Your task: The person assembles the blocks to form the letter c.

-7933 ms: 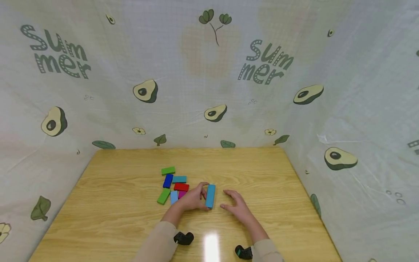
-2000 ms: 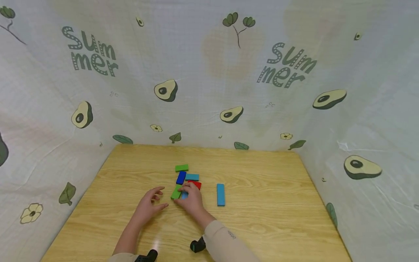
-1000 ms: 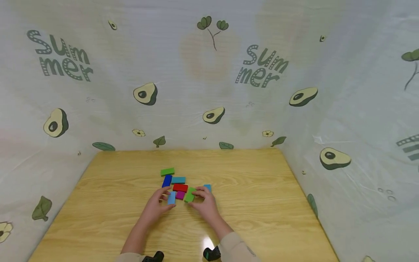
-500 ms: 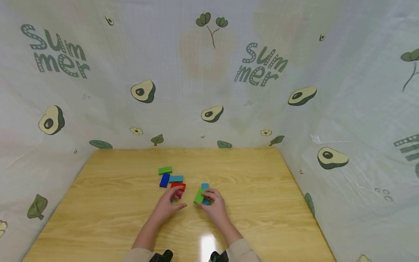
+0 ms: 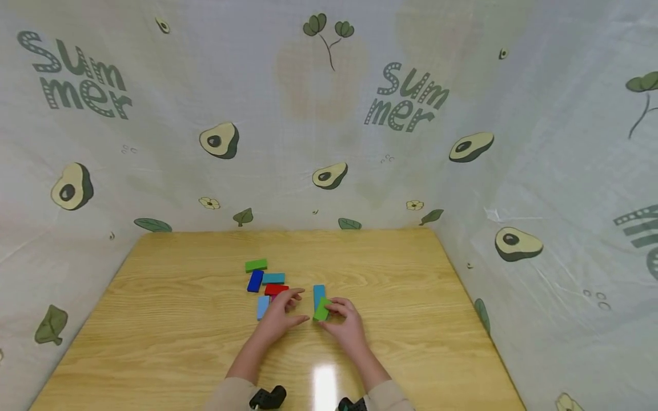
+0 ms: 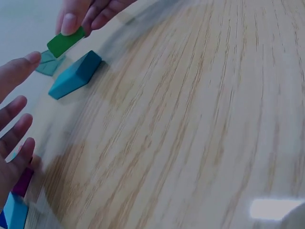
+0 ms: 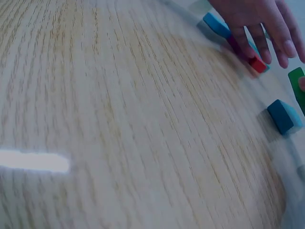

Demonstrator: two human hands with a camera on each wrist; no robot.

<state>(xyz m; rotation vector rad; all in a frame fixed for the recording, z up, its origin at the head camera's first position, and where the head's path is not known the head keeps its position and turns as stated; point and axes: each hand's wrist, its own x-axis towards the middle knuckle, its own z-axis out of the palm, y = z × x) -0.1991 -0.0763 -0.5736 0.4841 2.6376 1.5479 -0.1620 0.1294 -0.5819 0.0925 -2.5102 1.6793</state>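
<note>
My right hand (image 5: pixel 349 329) pinches a green block (image 5: pixel 321 309) between thumb and fingers. In the head view it overlaps the near end of a long blue block (image 5: pixel 319 293) lying on the table; in the left wrist view the green block is held above that blue block (image 6: pixel 75 75). My left hand (image 5: pixel 277 318) holds nothing, its thumb and fingers spread apart just left of the blue block. Beside the left hand lie a red block (image 5: pixel 276 289), a light blue block (image 5: pixel 263 307) and a magenta block (image 7: pixel 237 46), mostly covered by that hand in the head view.
Further back on the wooden table (image 5: pixel 169 319) lie a dark blue block (image 5: pixel 255 281), a teal block (image 5: pixel 273 278) and another green block (image 5: pixel 256 265). A printed cloth (image 5: pixel 272 188) hangs at the back and both sides of the table.
The right hand has carried the green block from the cluster on the left rightward to the long blue block. My left hand has followed to the right, uncovering the light blue block.
</note>
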